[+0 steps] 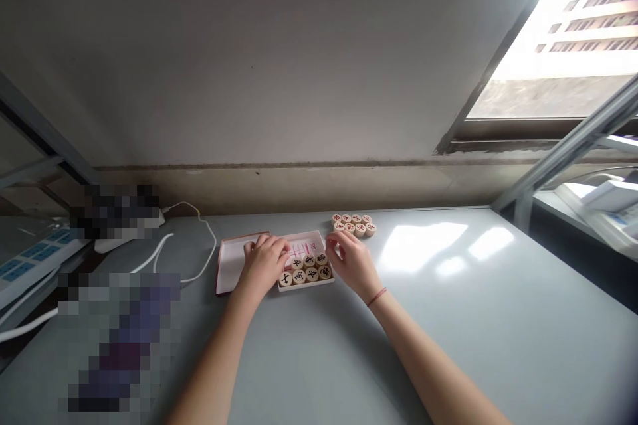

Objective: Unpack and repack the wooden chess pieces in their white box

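Note:
A shallow white box (pixel 325 241) lies on the desk with black-marked Chinese chess pieces (pixel 312 273) in rows along its near side; a pink-printed sheet shows in its far part. My left hand (pixel 266 257) is over the box's left edge and the neighbouring lid (pixel 230 262), fingers bent but apart, with nothing visible in them. At the box's right side, my right hand (pixel 353 262) has its thumb and fingers curled together; whatever may be between the fingertips is hidden. Just beyond it stand red-marked Chinese chess pieces (pixel 356 224) in two rows.
The grey desk (pixel 309 352) meets a wall at the back. To the left lie a power strip (pixel 37 255), white cables (pixel 212 239) and blurred-out items. Metal posts (pixel 523 209) rise at the sides, and sunlight from the window (pixel 558 66) falls on the desk's right half.

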### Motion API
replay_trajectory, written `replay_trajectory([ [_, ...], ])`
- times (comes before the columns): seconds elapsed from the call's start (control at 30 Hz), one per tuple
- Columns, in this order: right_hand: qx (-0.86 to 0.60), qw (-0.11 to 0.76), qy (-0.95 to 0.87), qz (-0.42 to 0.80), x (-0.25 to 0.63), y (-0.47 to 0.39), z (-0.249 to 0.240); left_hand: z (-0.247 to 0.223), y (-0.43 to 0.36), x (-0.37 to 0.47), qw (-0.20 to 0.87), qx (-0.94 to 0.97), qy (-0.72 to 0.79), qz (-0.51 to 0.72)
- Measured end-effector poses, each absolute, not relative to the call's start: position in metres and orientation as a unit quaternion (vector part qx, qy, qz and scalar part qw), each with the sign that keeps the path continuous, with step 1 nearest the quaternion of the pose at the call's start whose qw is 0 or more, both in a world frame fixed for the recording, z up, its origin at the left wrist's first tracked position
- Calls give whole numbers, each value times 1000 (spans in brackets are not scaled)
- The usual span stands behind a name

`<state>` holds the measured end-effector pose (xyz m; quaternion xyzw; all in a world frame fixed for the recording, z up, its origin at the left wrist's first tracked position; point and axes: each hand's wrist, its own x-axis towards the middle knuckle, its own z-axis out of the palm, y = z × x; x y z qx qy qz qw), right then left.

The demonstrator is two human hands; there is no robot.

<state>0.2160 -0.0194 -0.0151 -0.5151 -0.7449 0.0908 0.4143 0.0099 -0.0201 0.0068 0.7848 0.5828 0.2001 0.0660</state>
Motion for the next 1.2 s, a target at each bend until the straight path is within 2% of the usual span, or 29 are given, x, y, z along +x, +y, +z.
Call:
replay_trajectory([
  [0.07,-471,422,-771,73,208,-24,-14,14,-22,14,78,775,561,281],
  [0.17,-413,442,-795,47,197,-30,-11,23,-26,24,192,736,532,371],
  [0.27,-383,465,-798,31,192,-33,-10,23,-31,35,308,685,528,396],
  [0.4,-373,473,-796,55,192,-34,-8,16,-32,41,369,653,521,407],
  [0.47,-398,465,-787,78,198,-31,-7,14,-31,40,356,665,525,394],
  [0.57,-518,439,-728,91,215,-22,-9,15,-29,33,278,698,547,368],
  [0.7,-648,353,-669,88,240,-8,-19,13,-24,23,222,728,559,328],
  [0.9,-671,259,-690,82,242,-7,-26,10,-23,22,209,746,559,294],
  [1.2,-683,277,-672,72,238,-6,-33,3,-23,24,165,761,579,241],
])
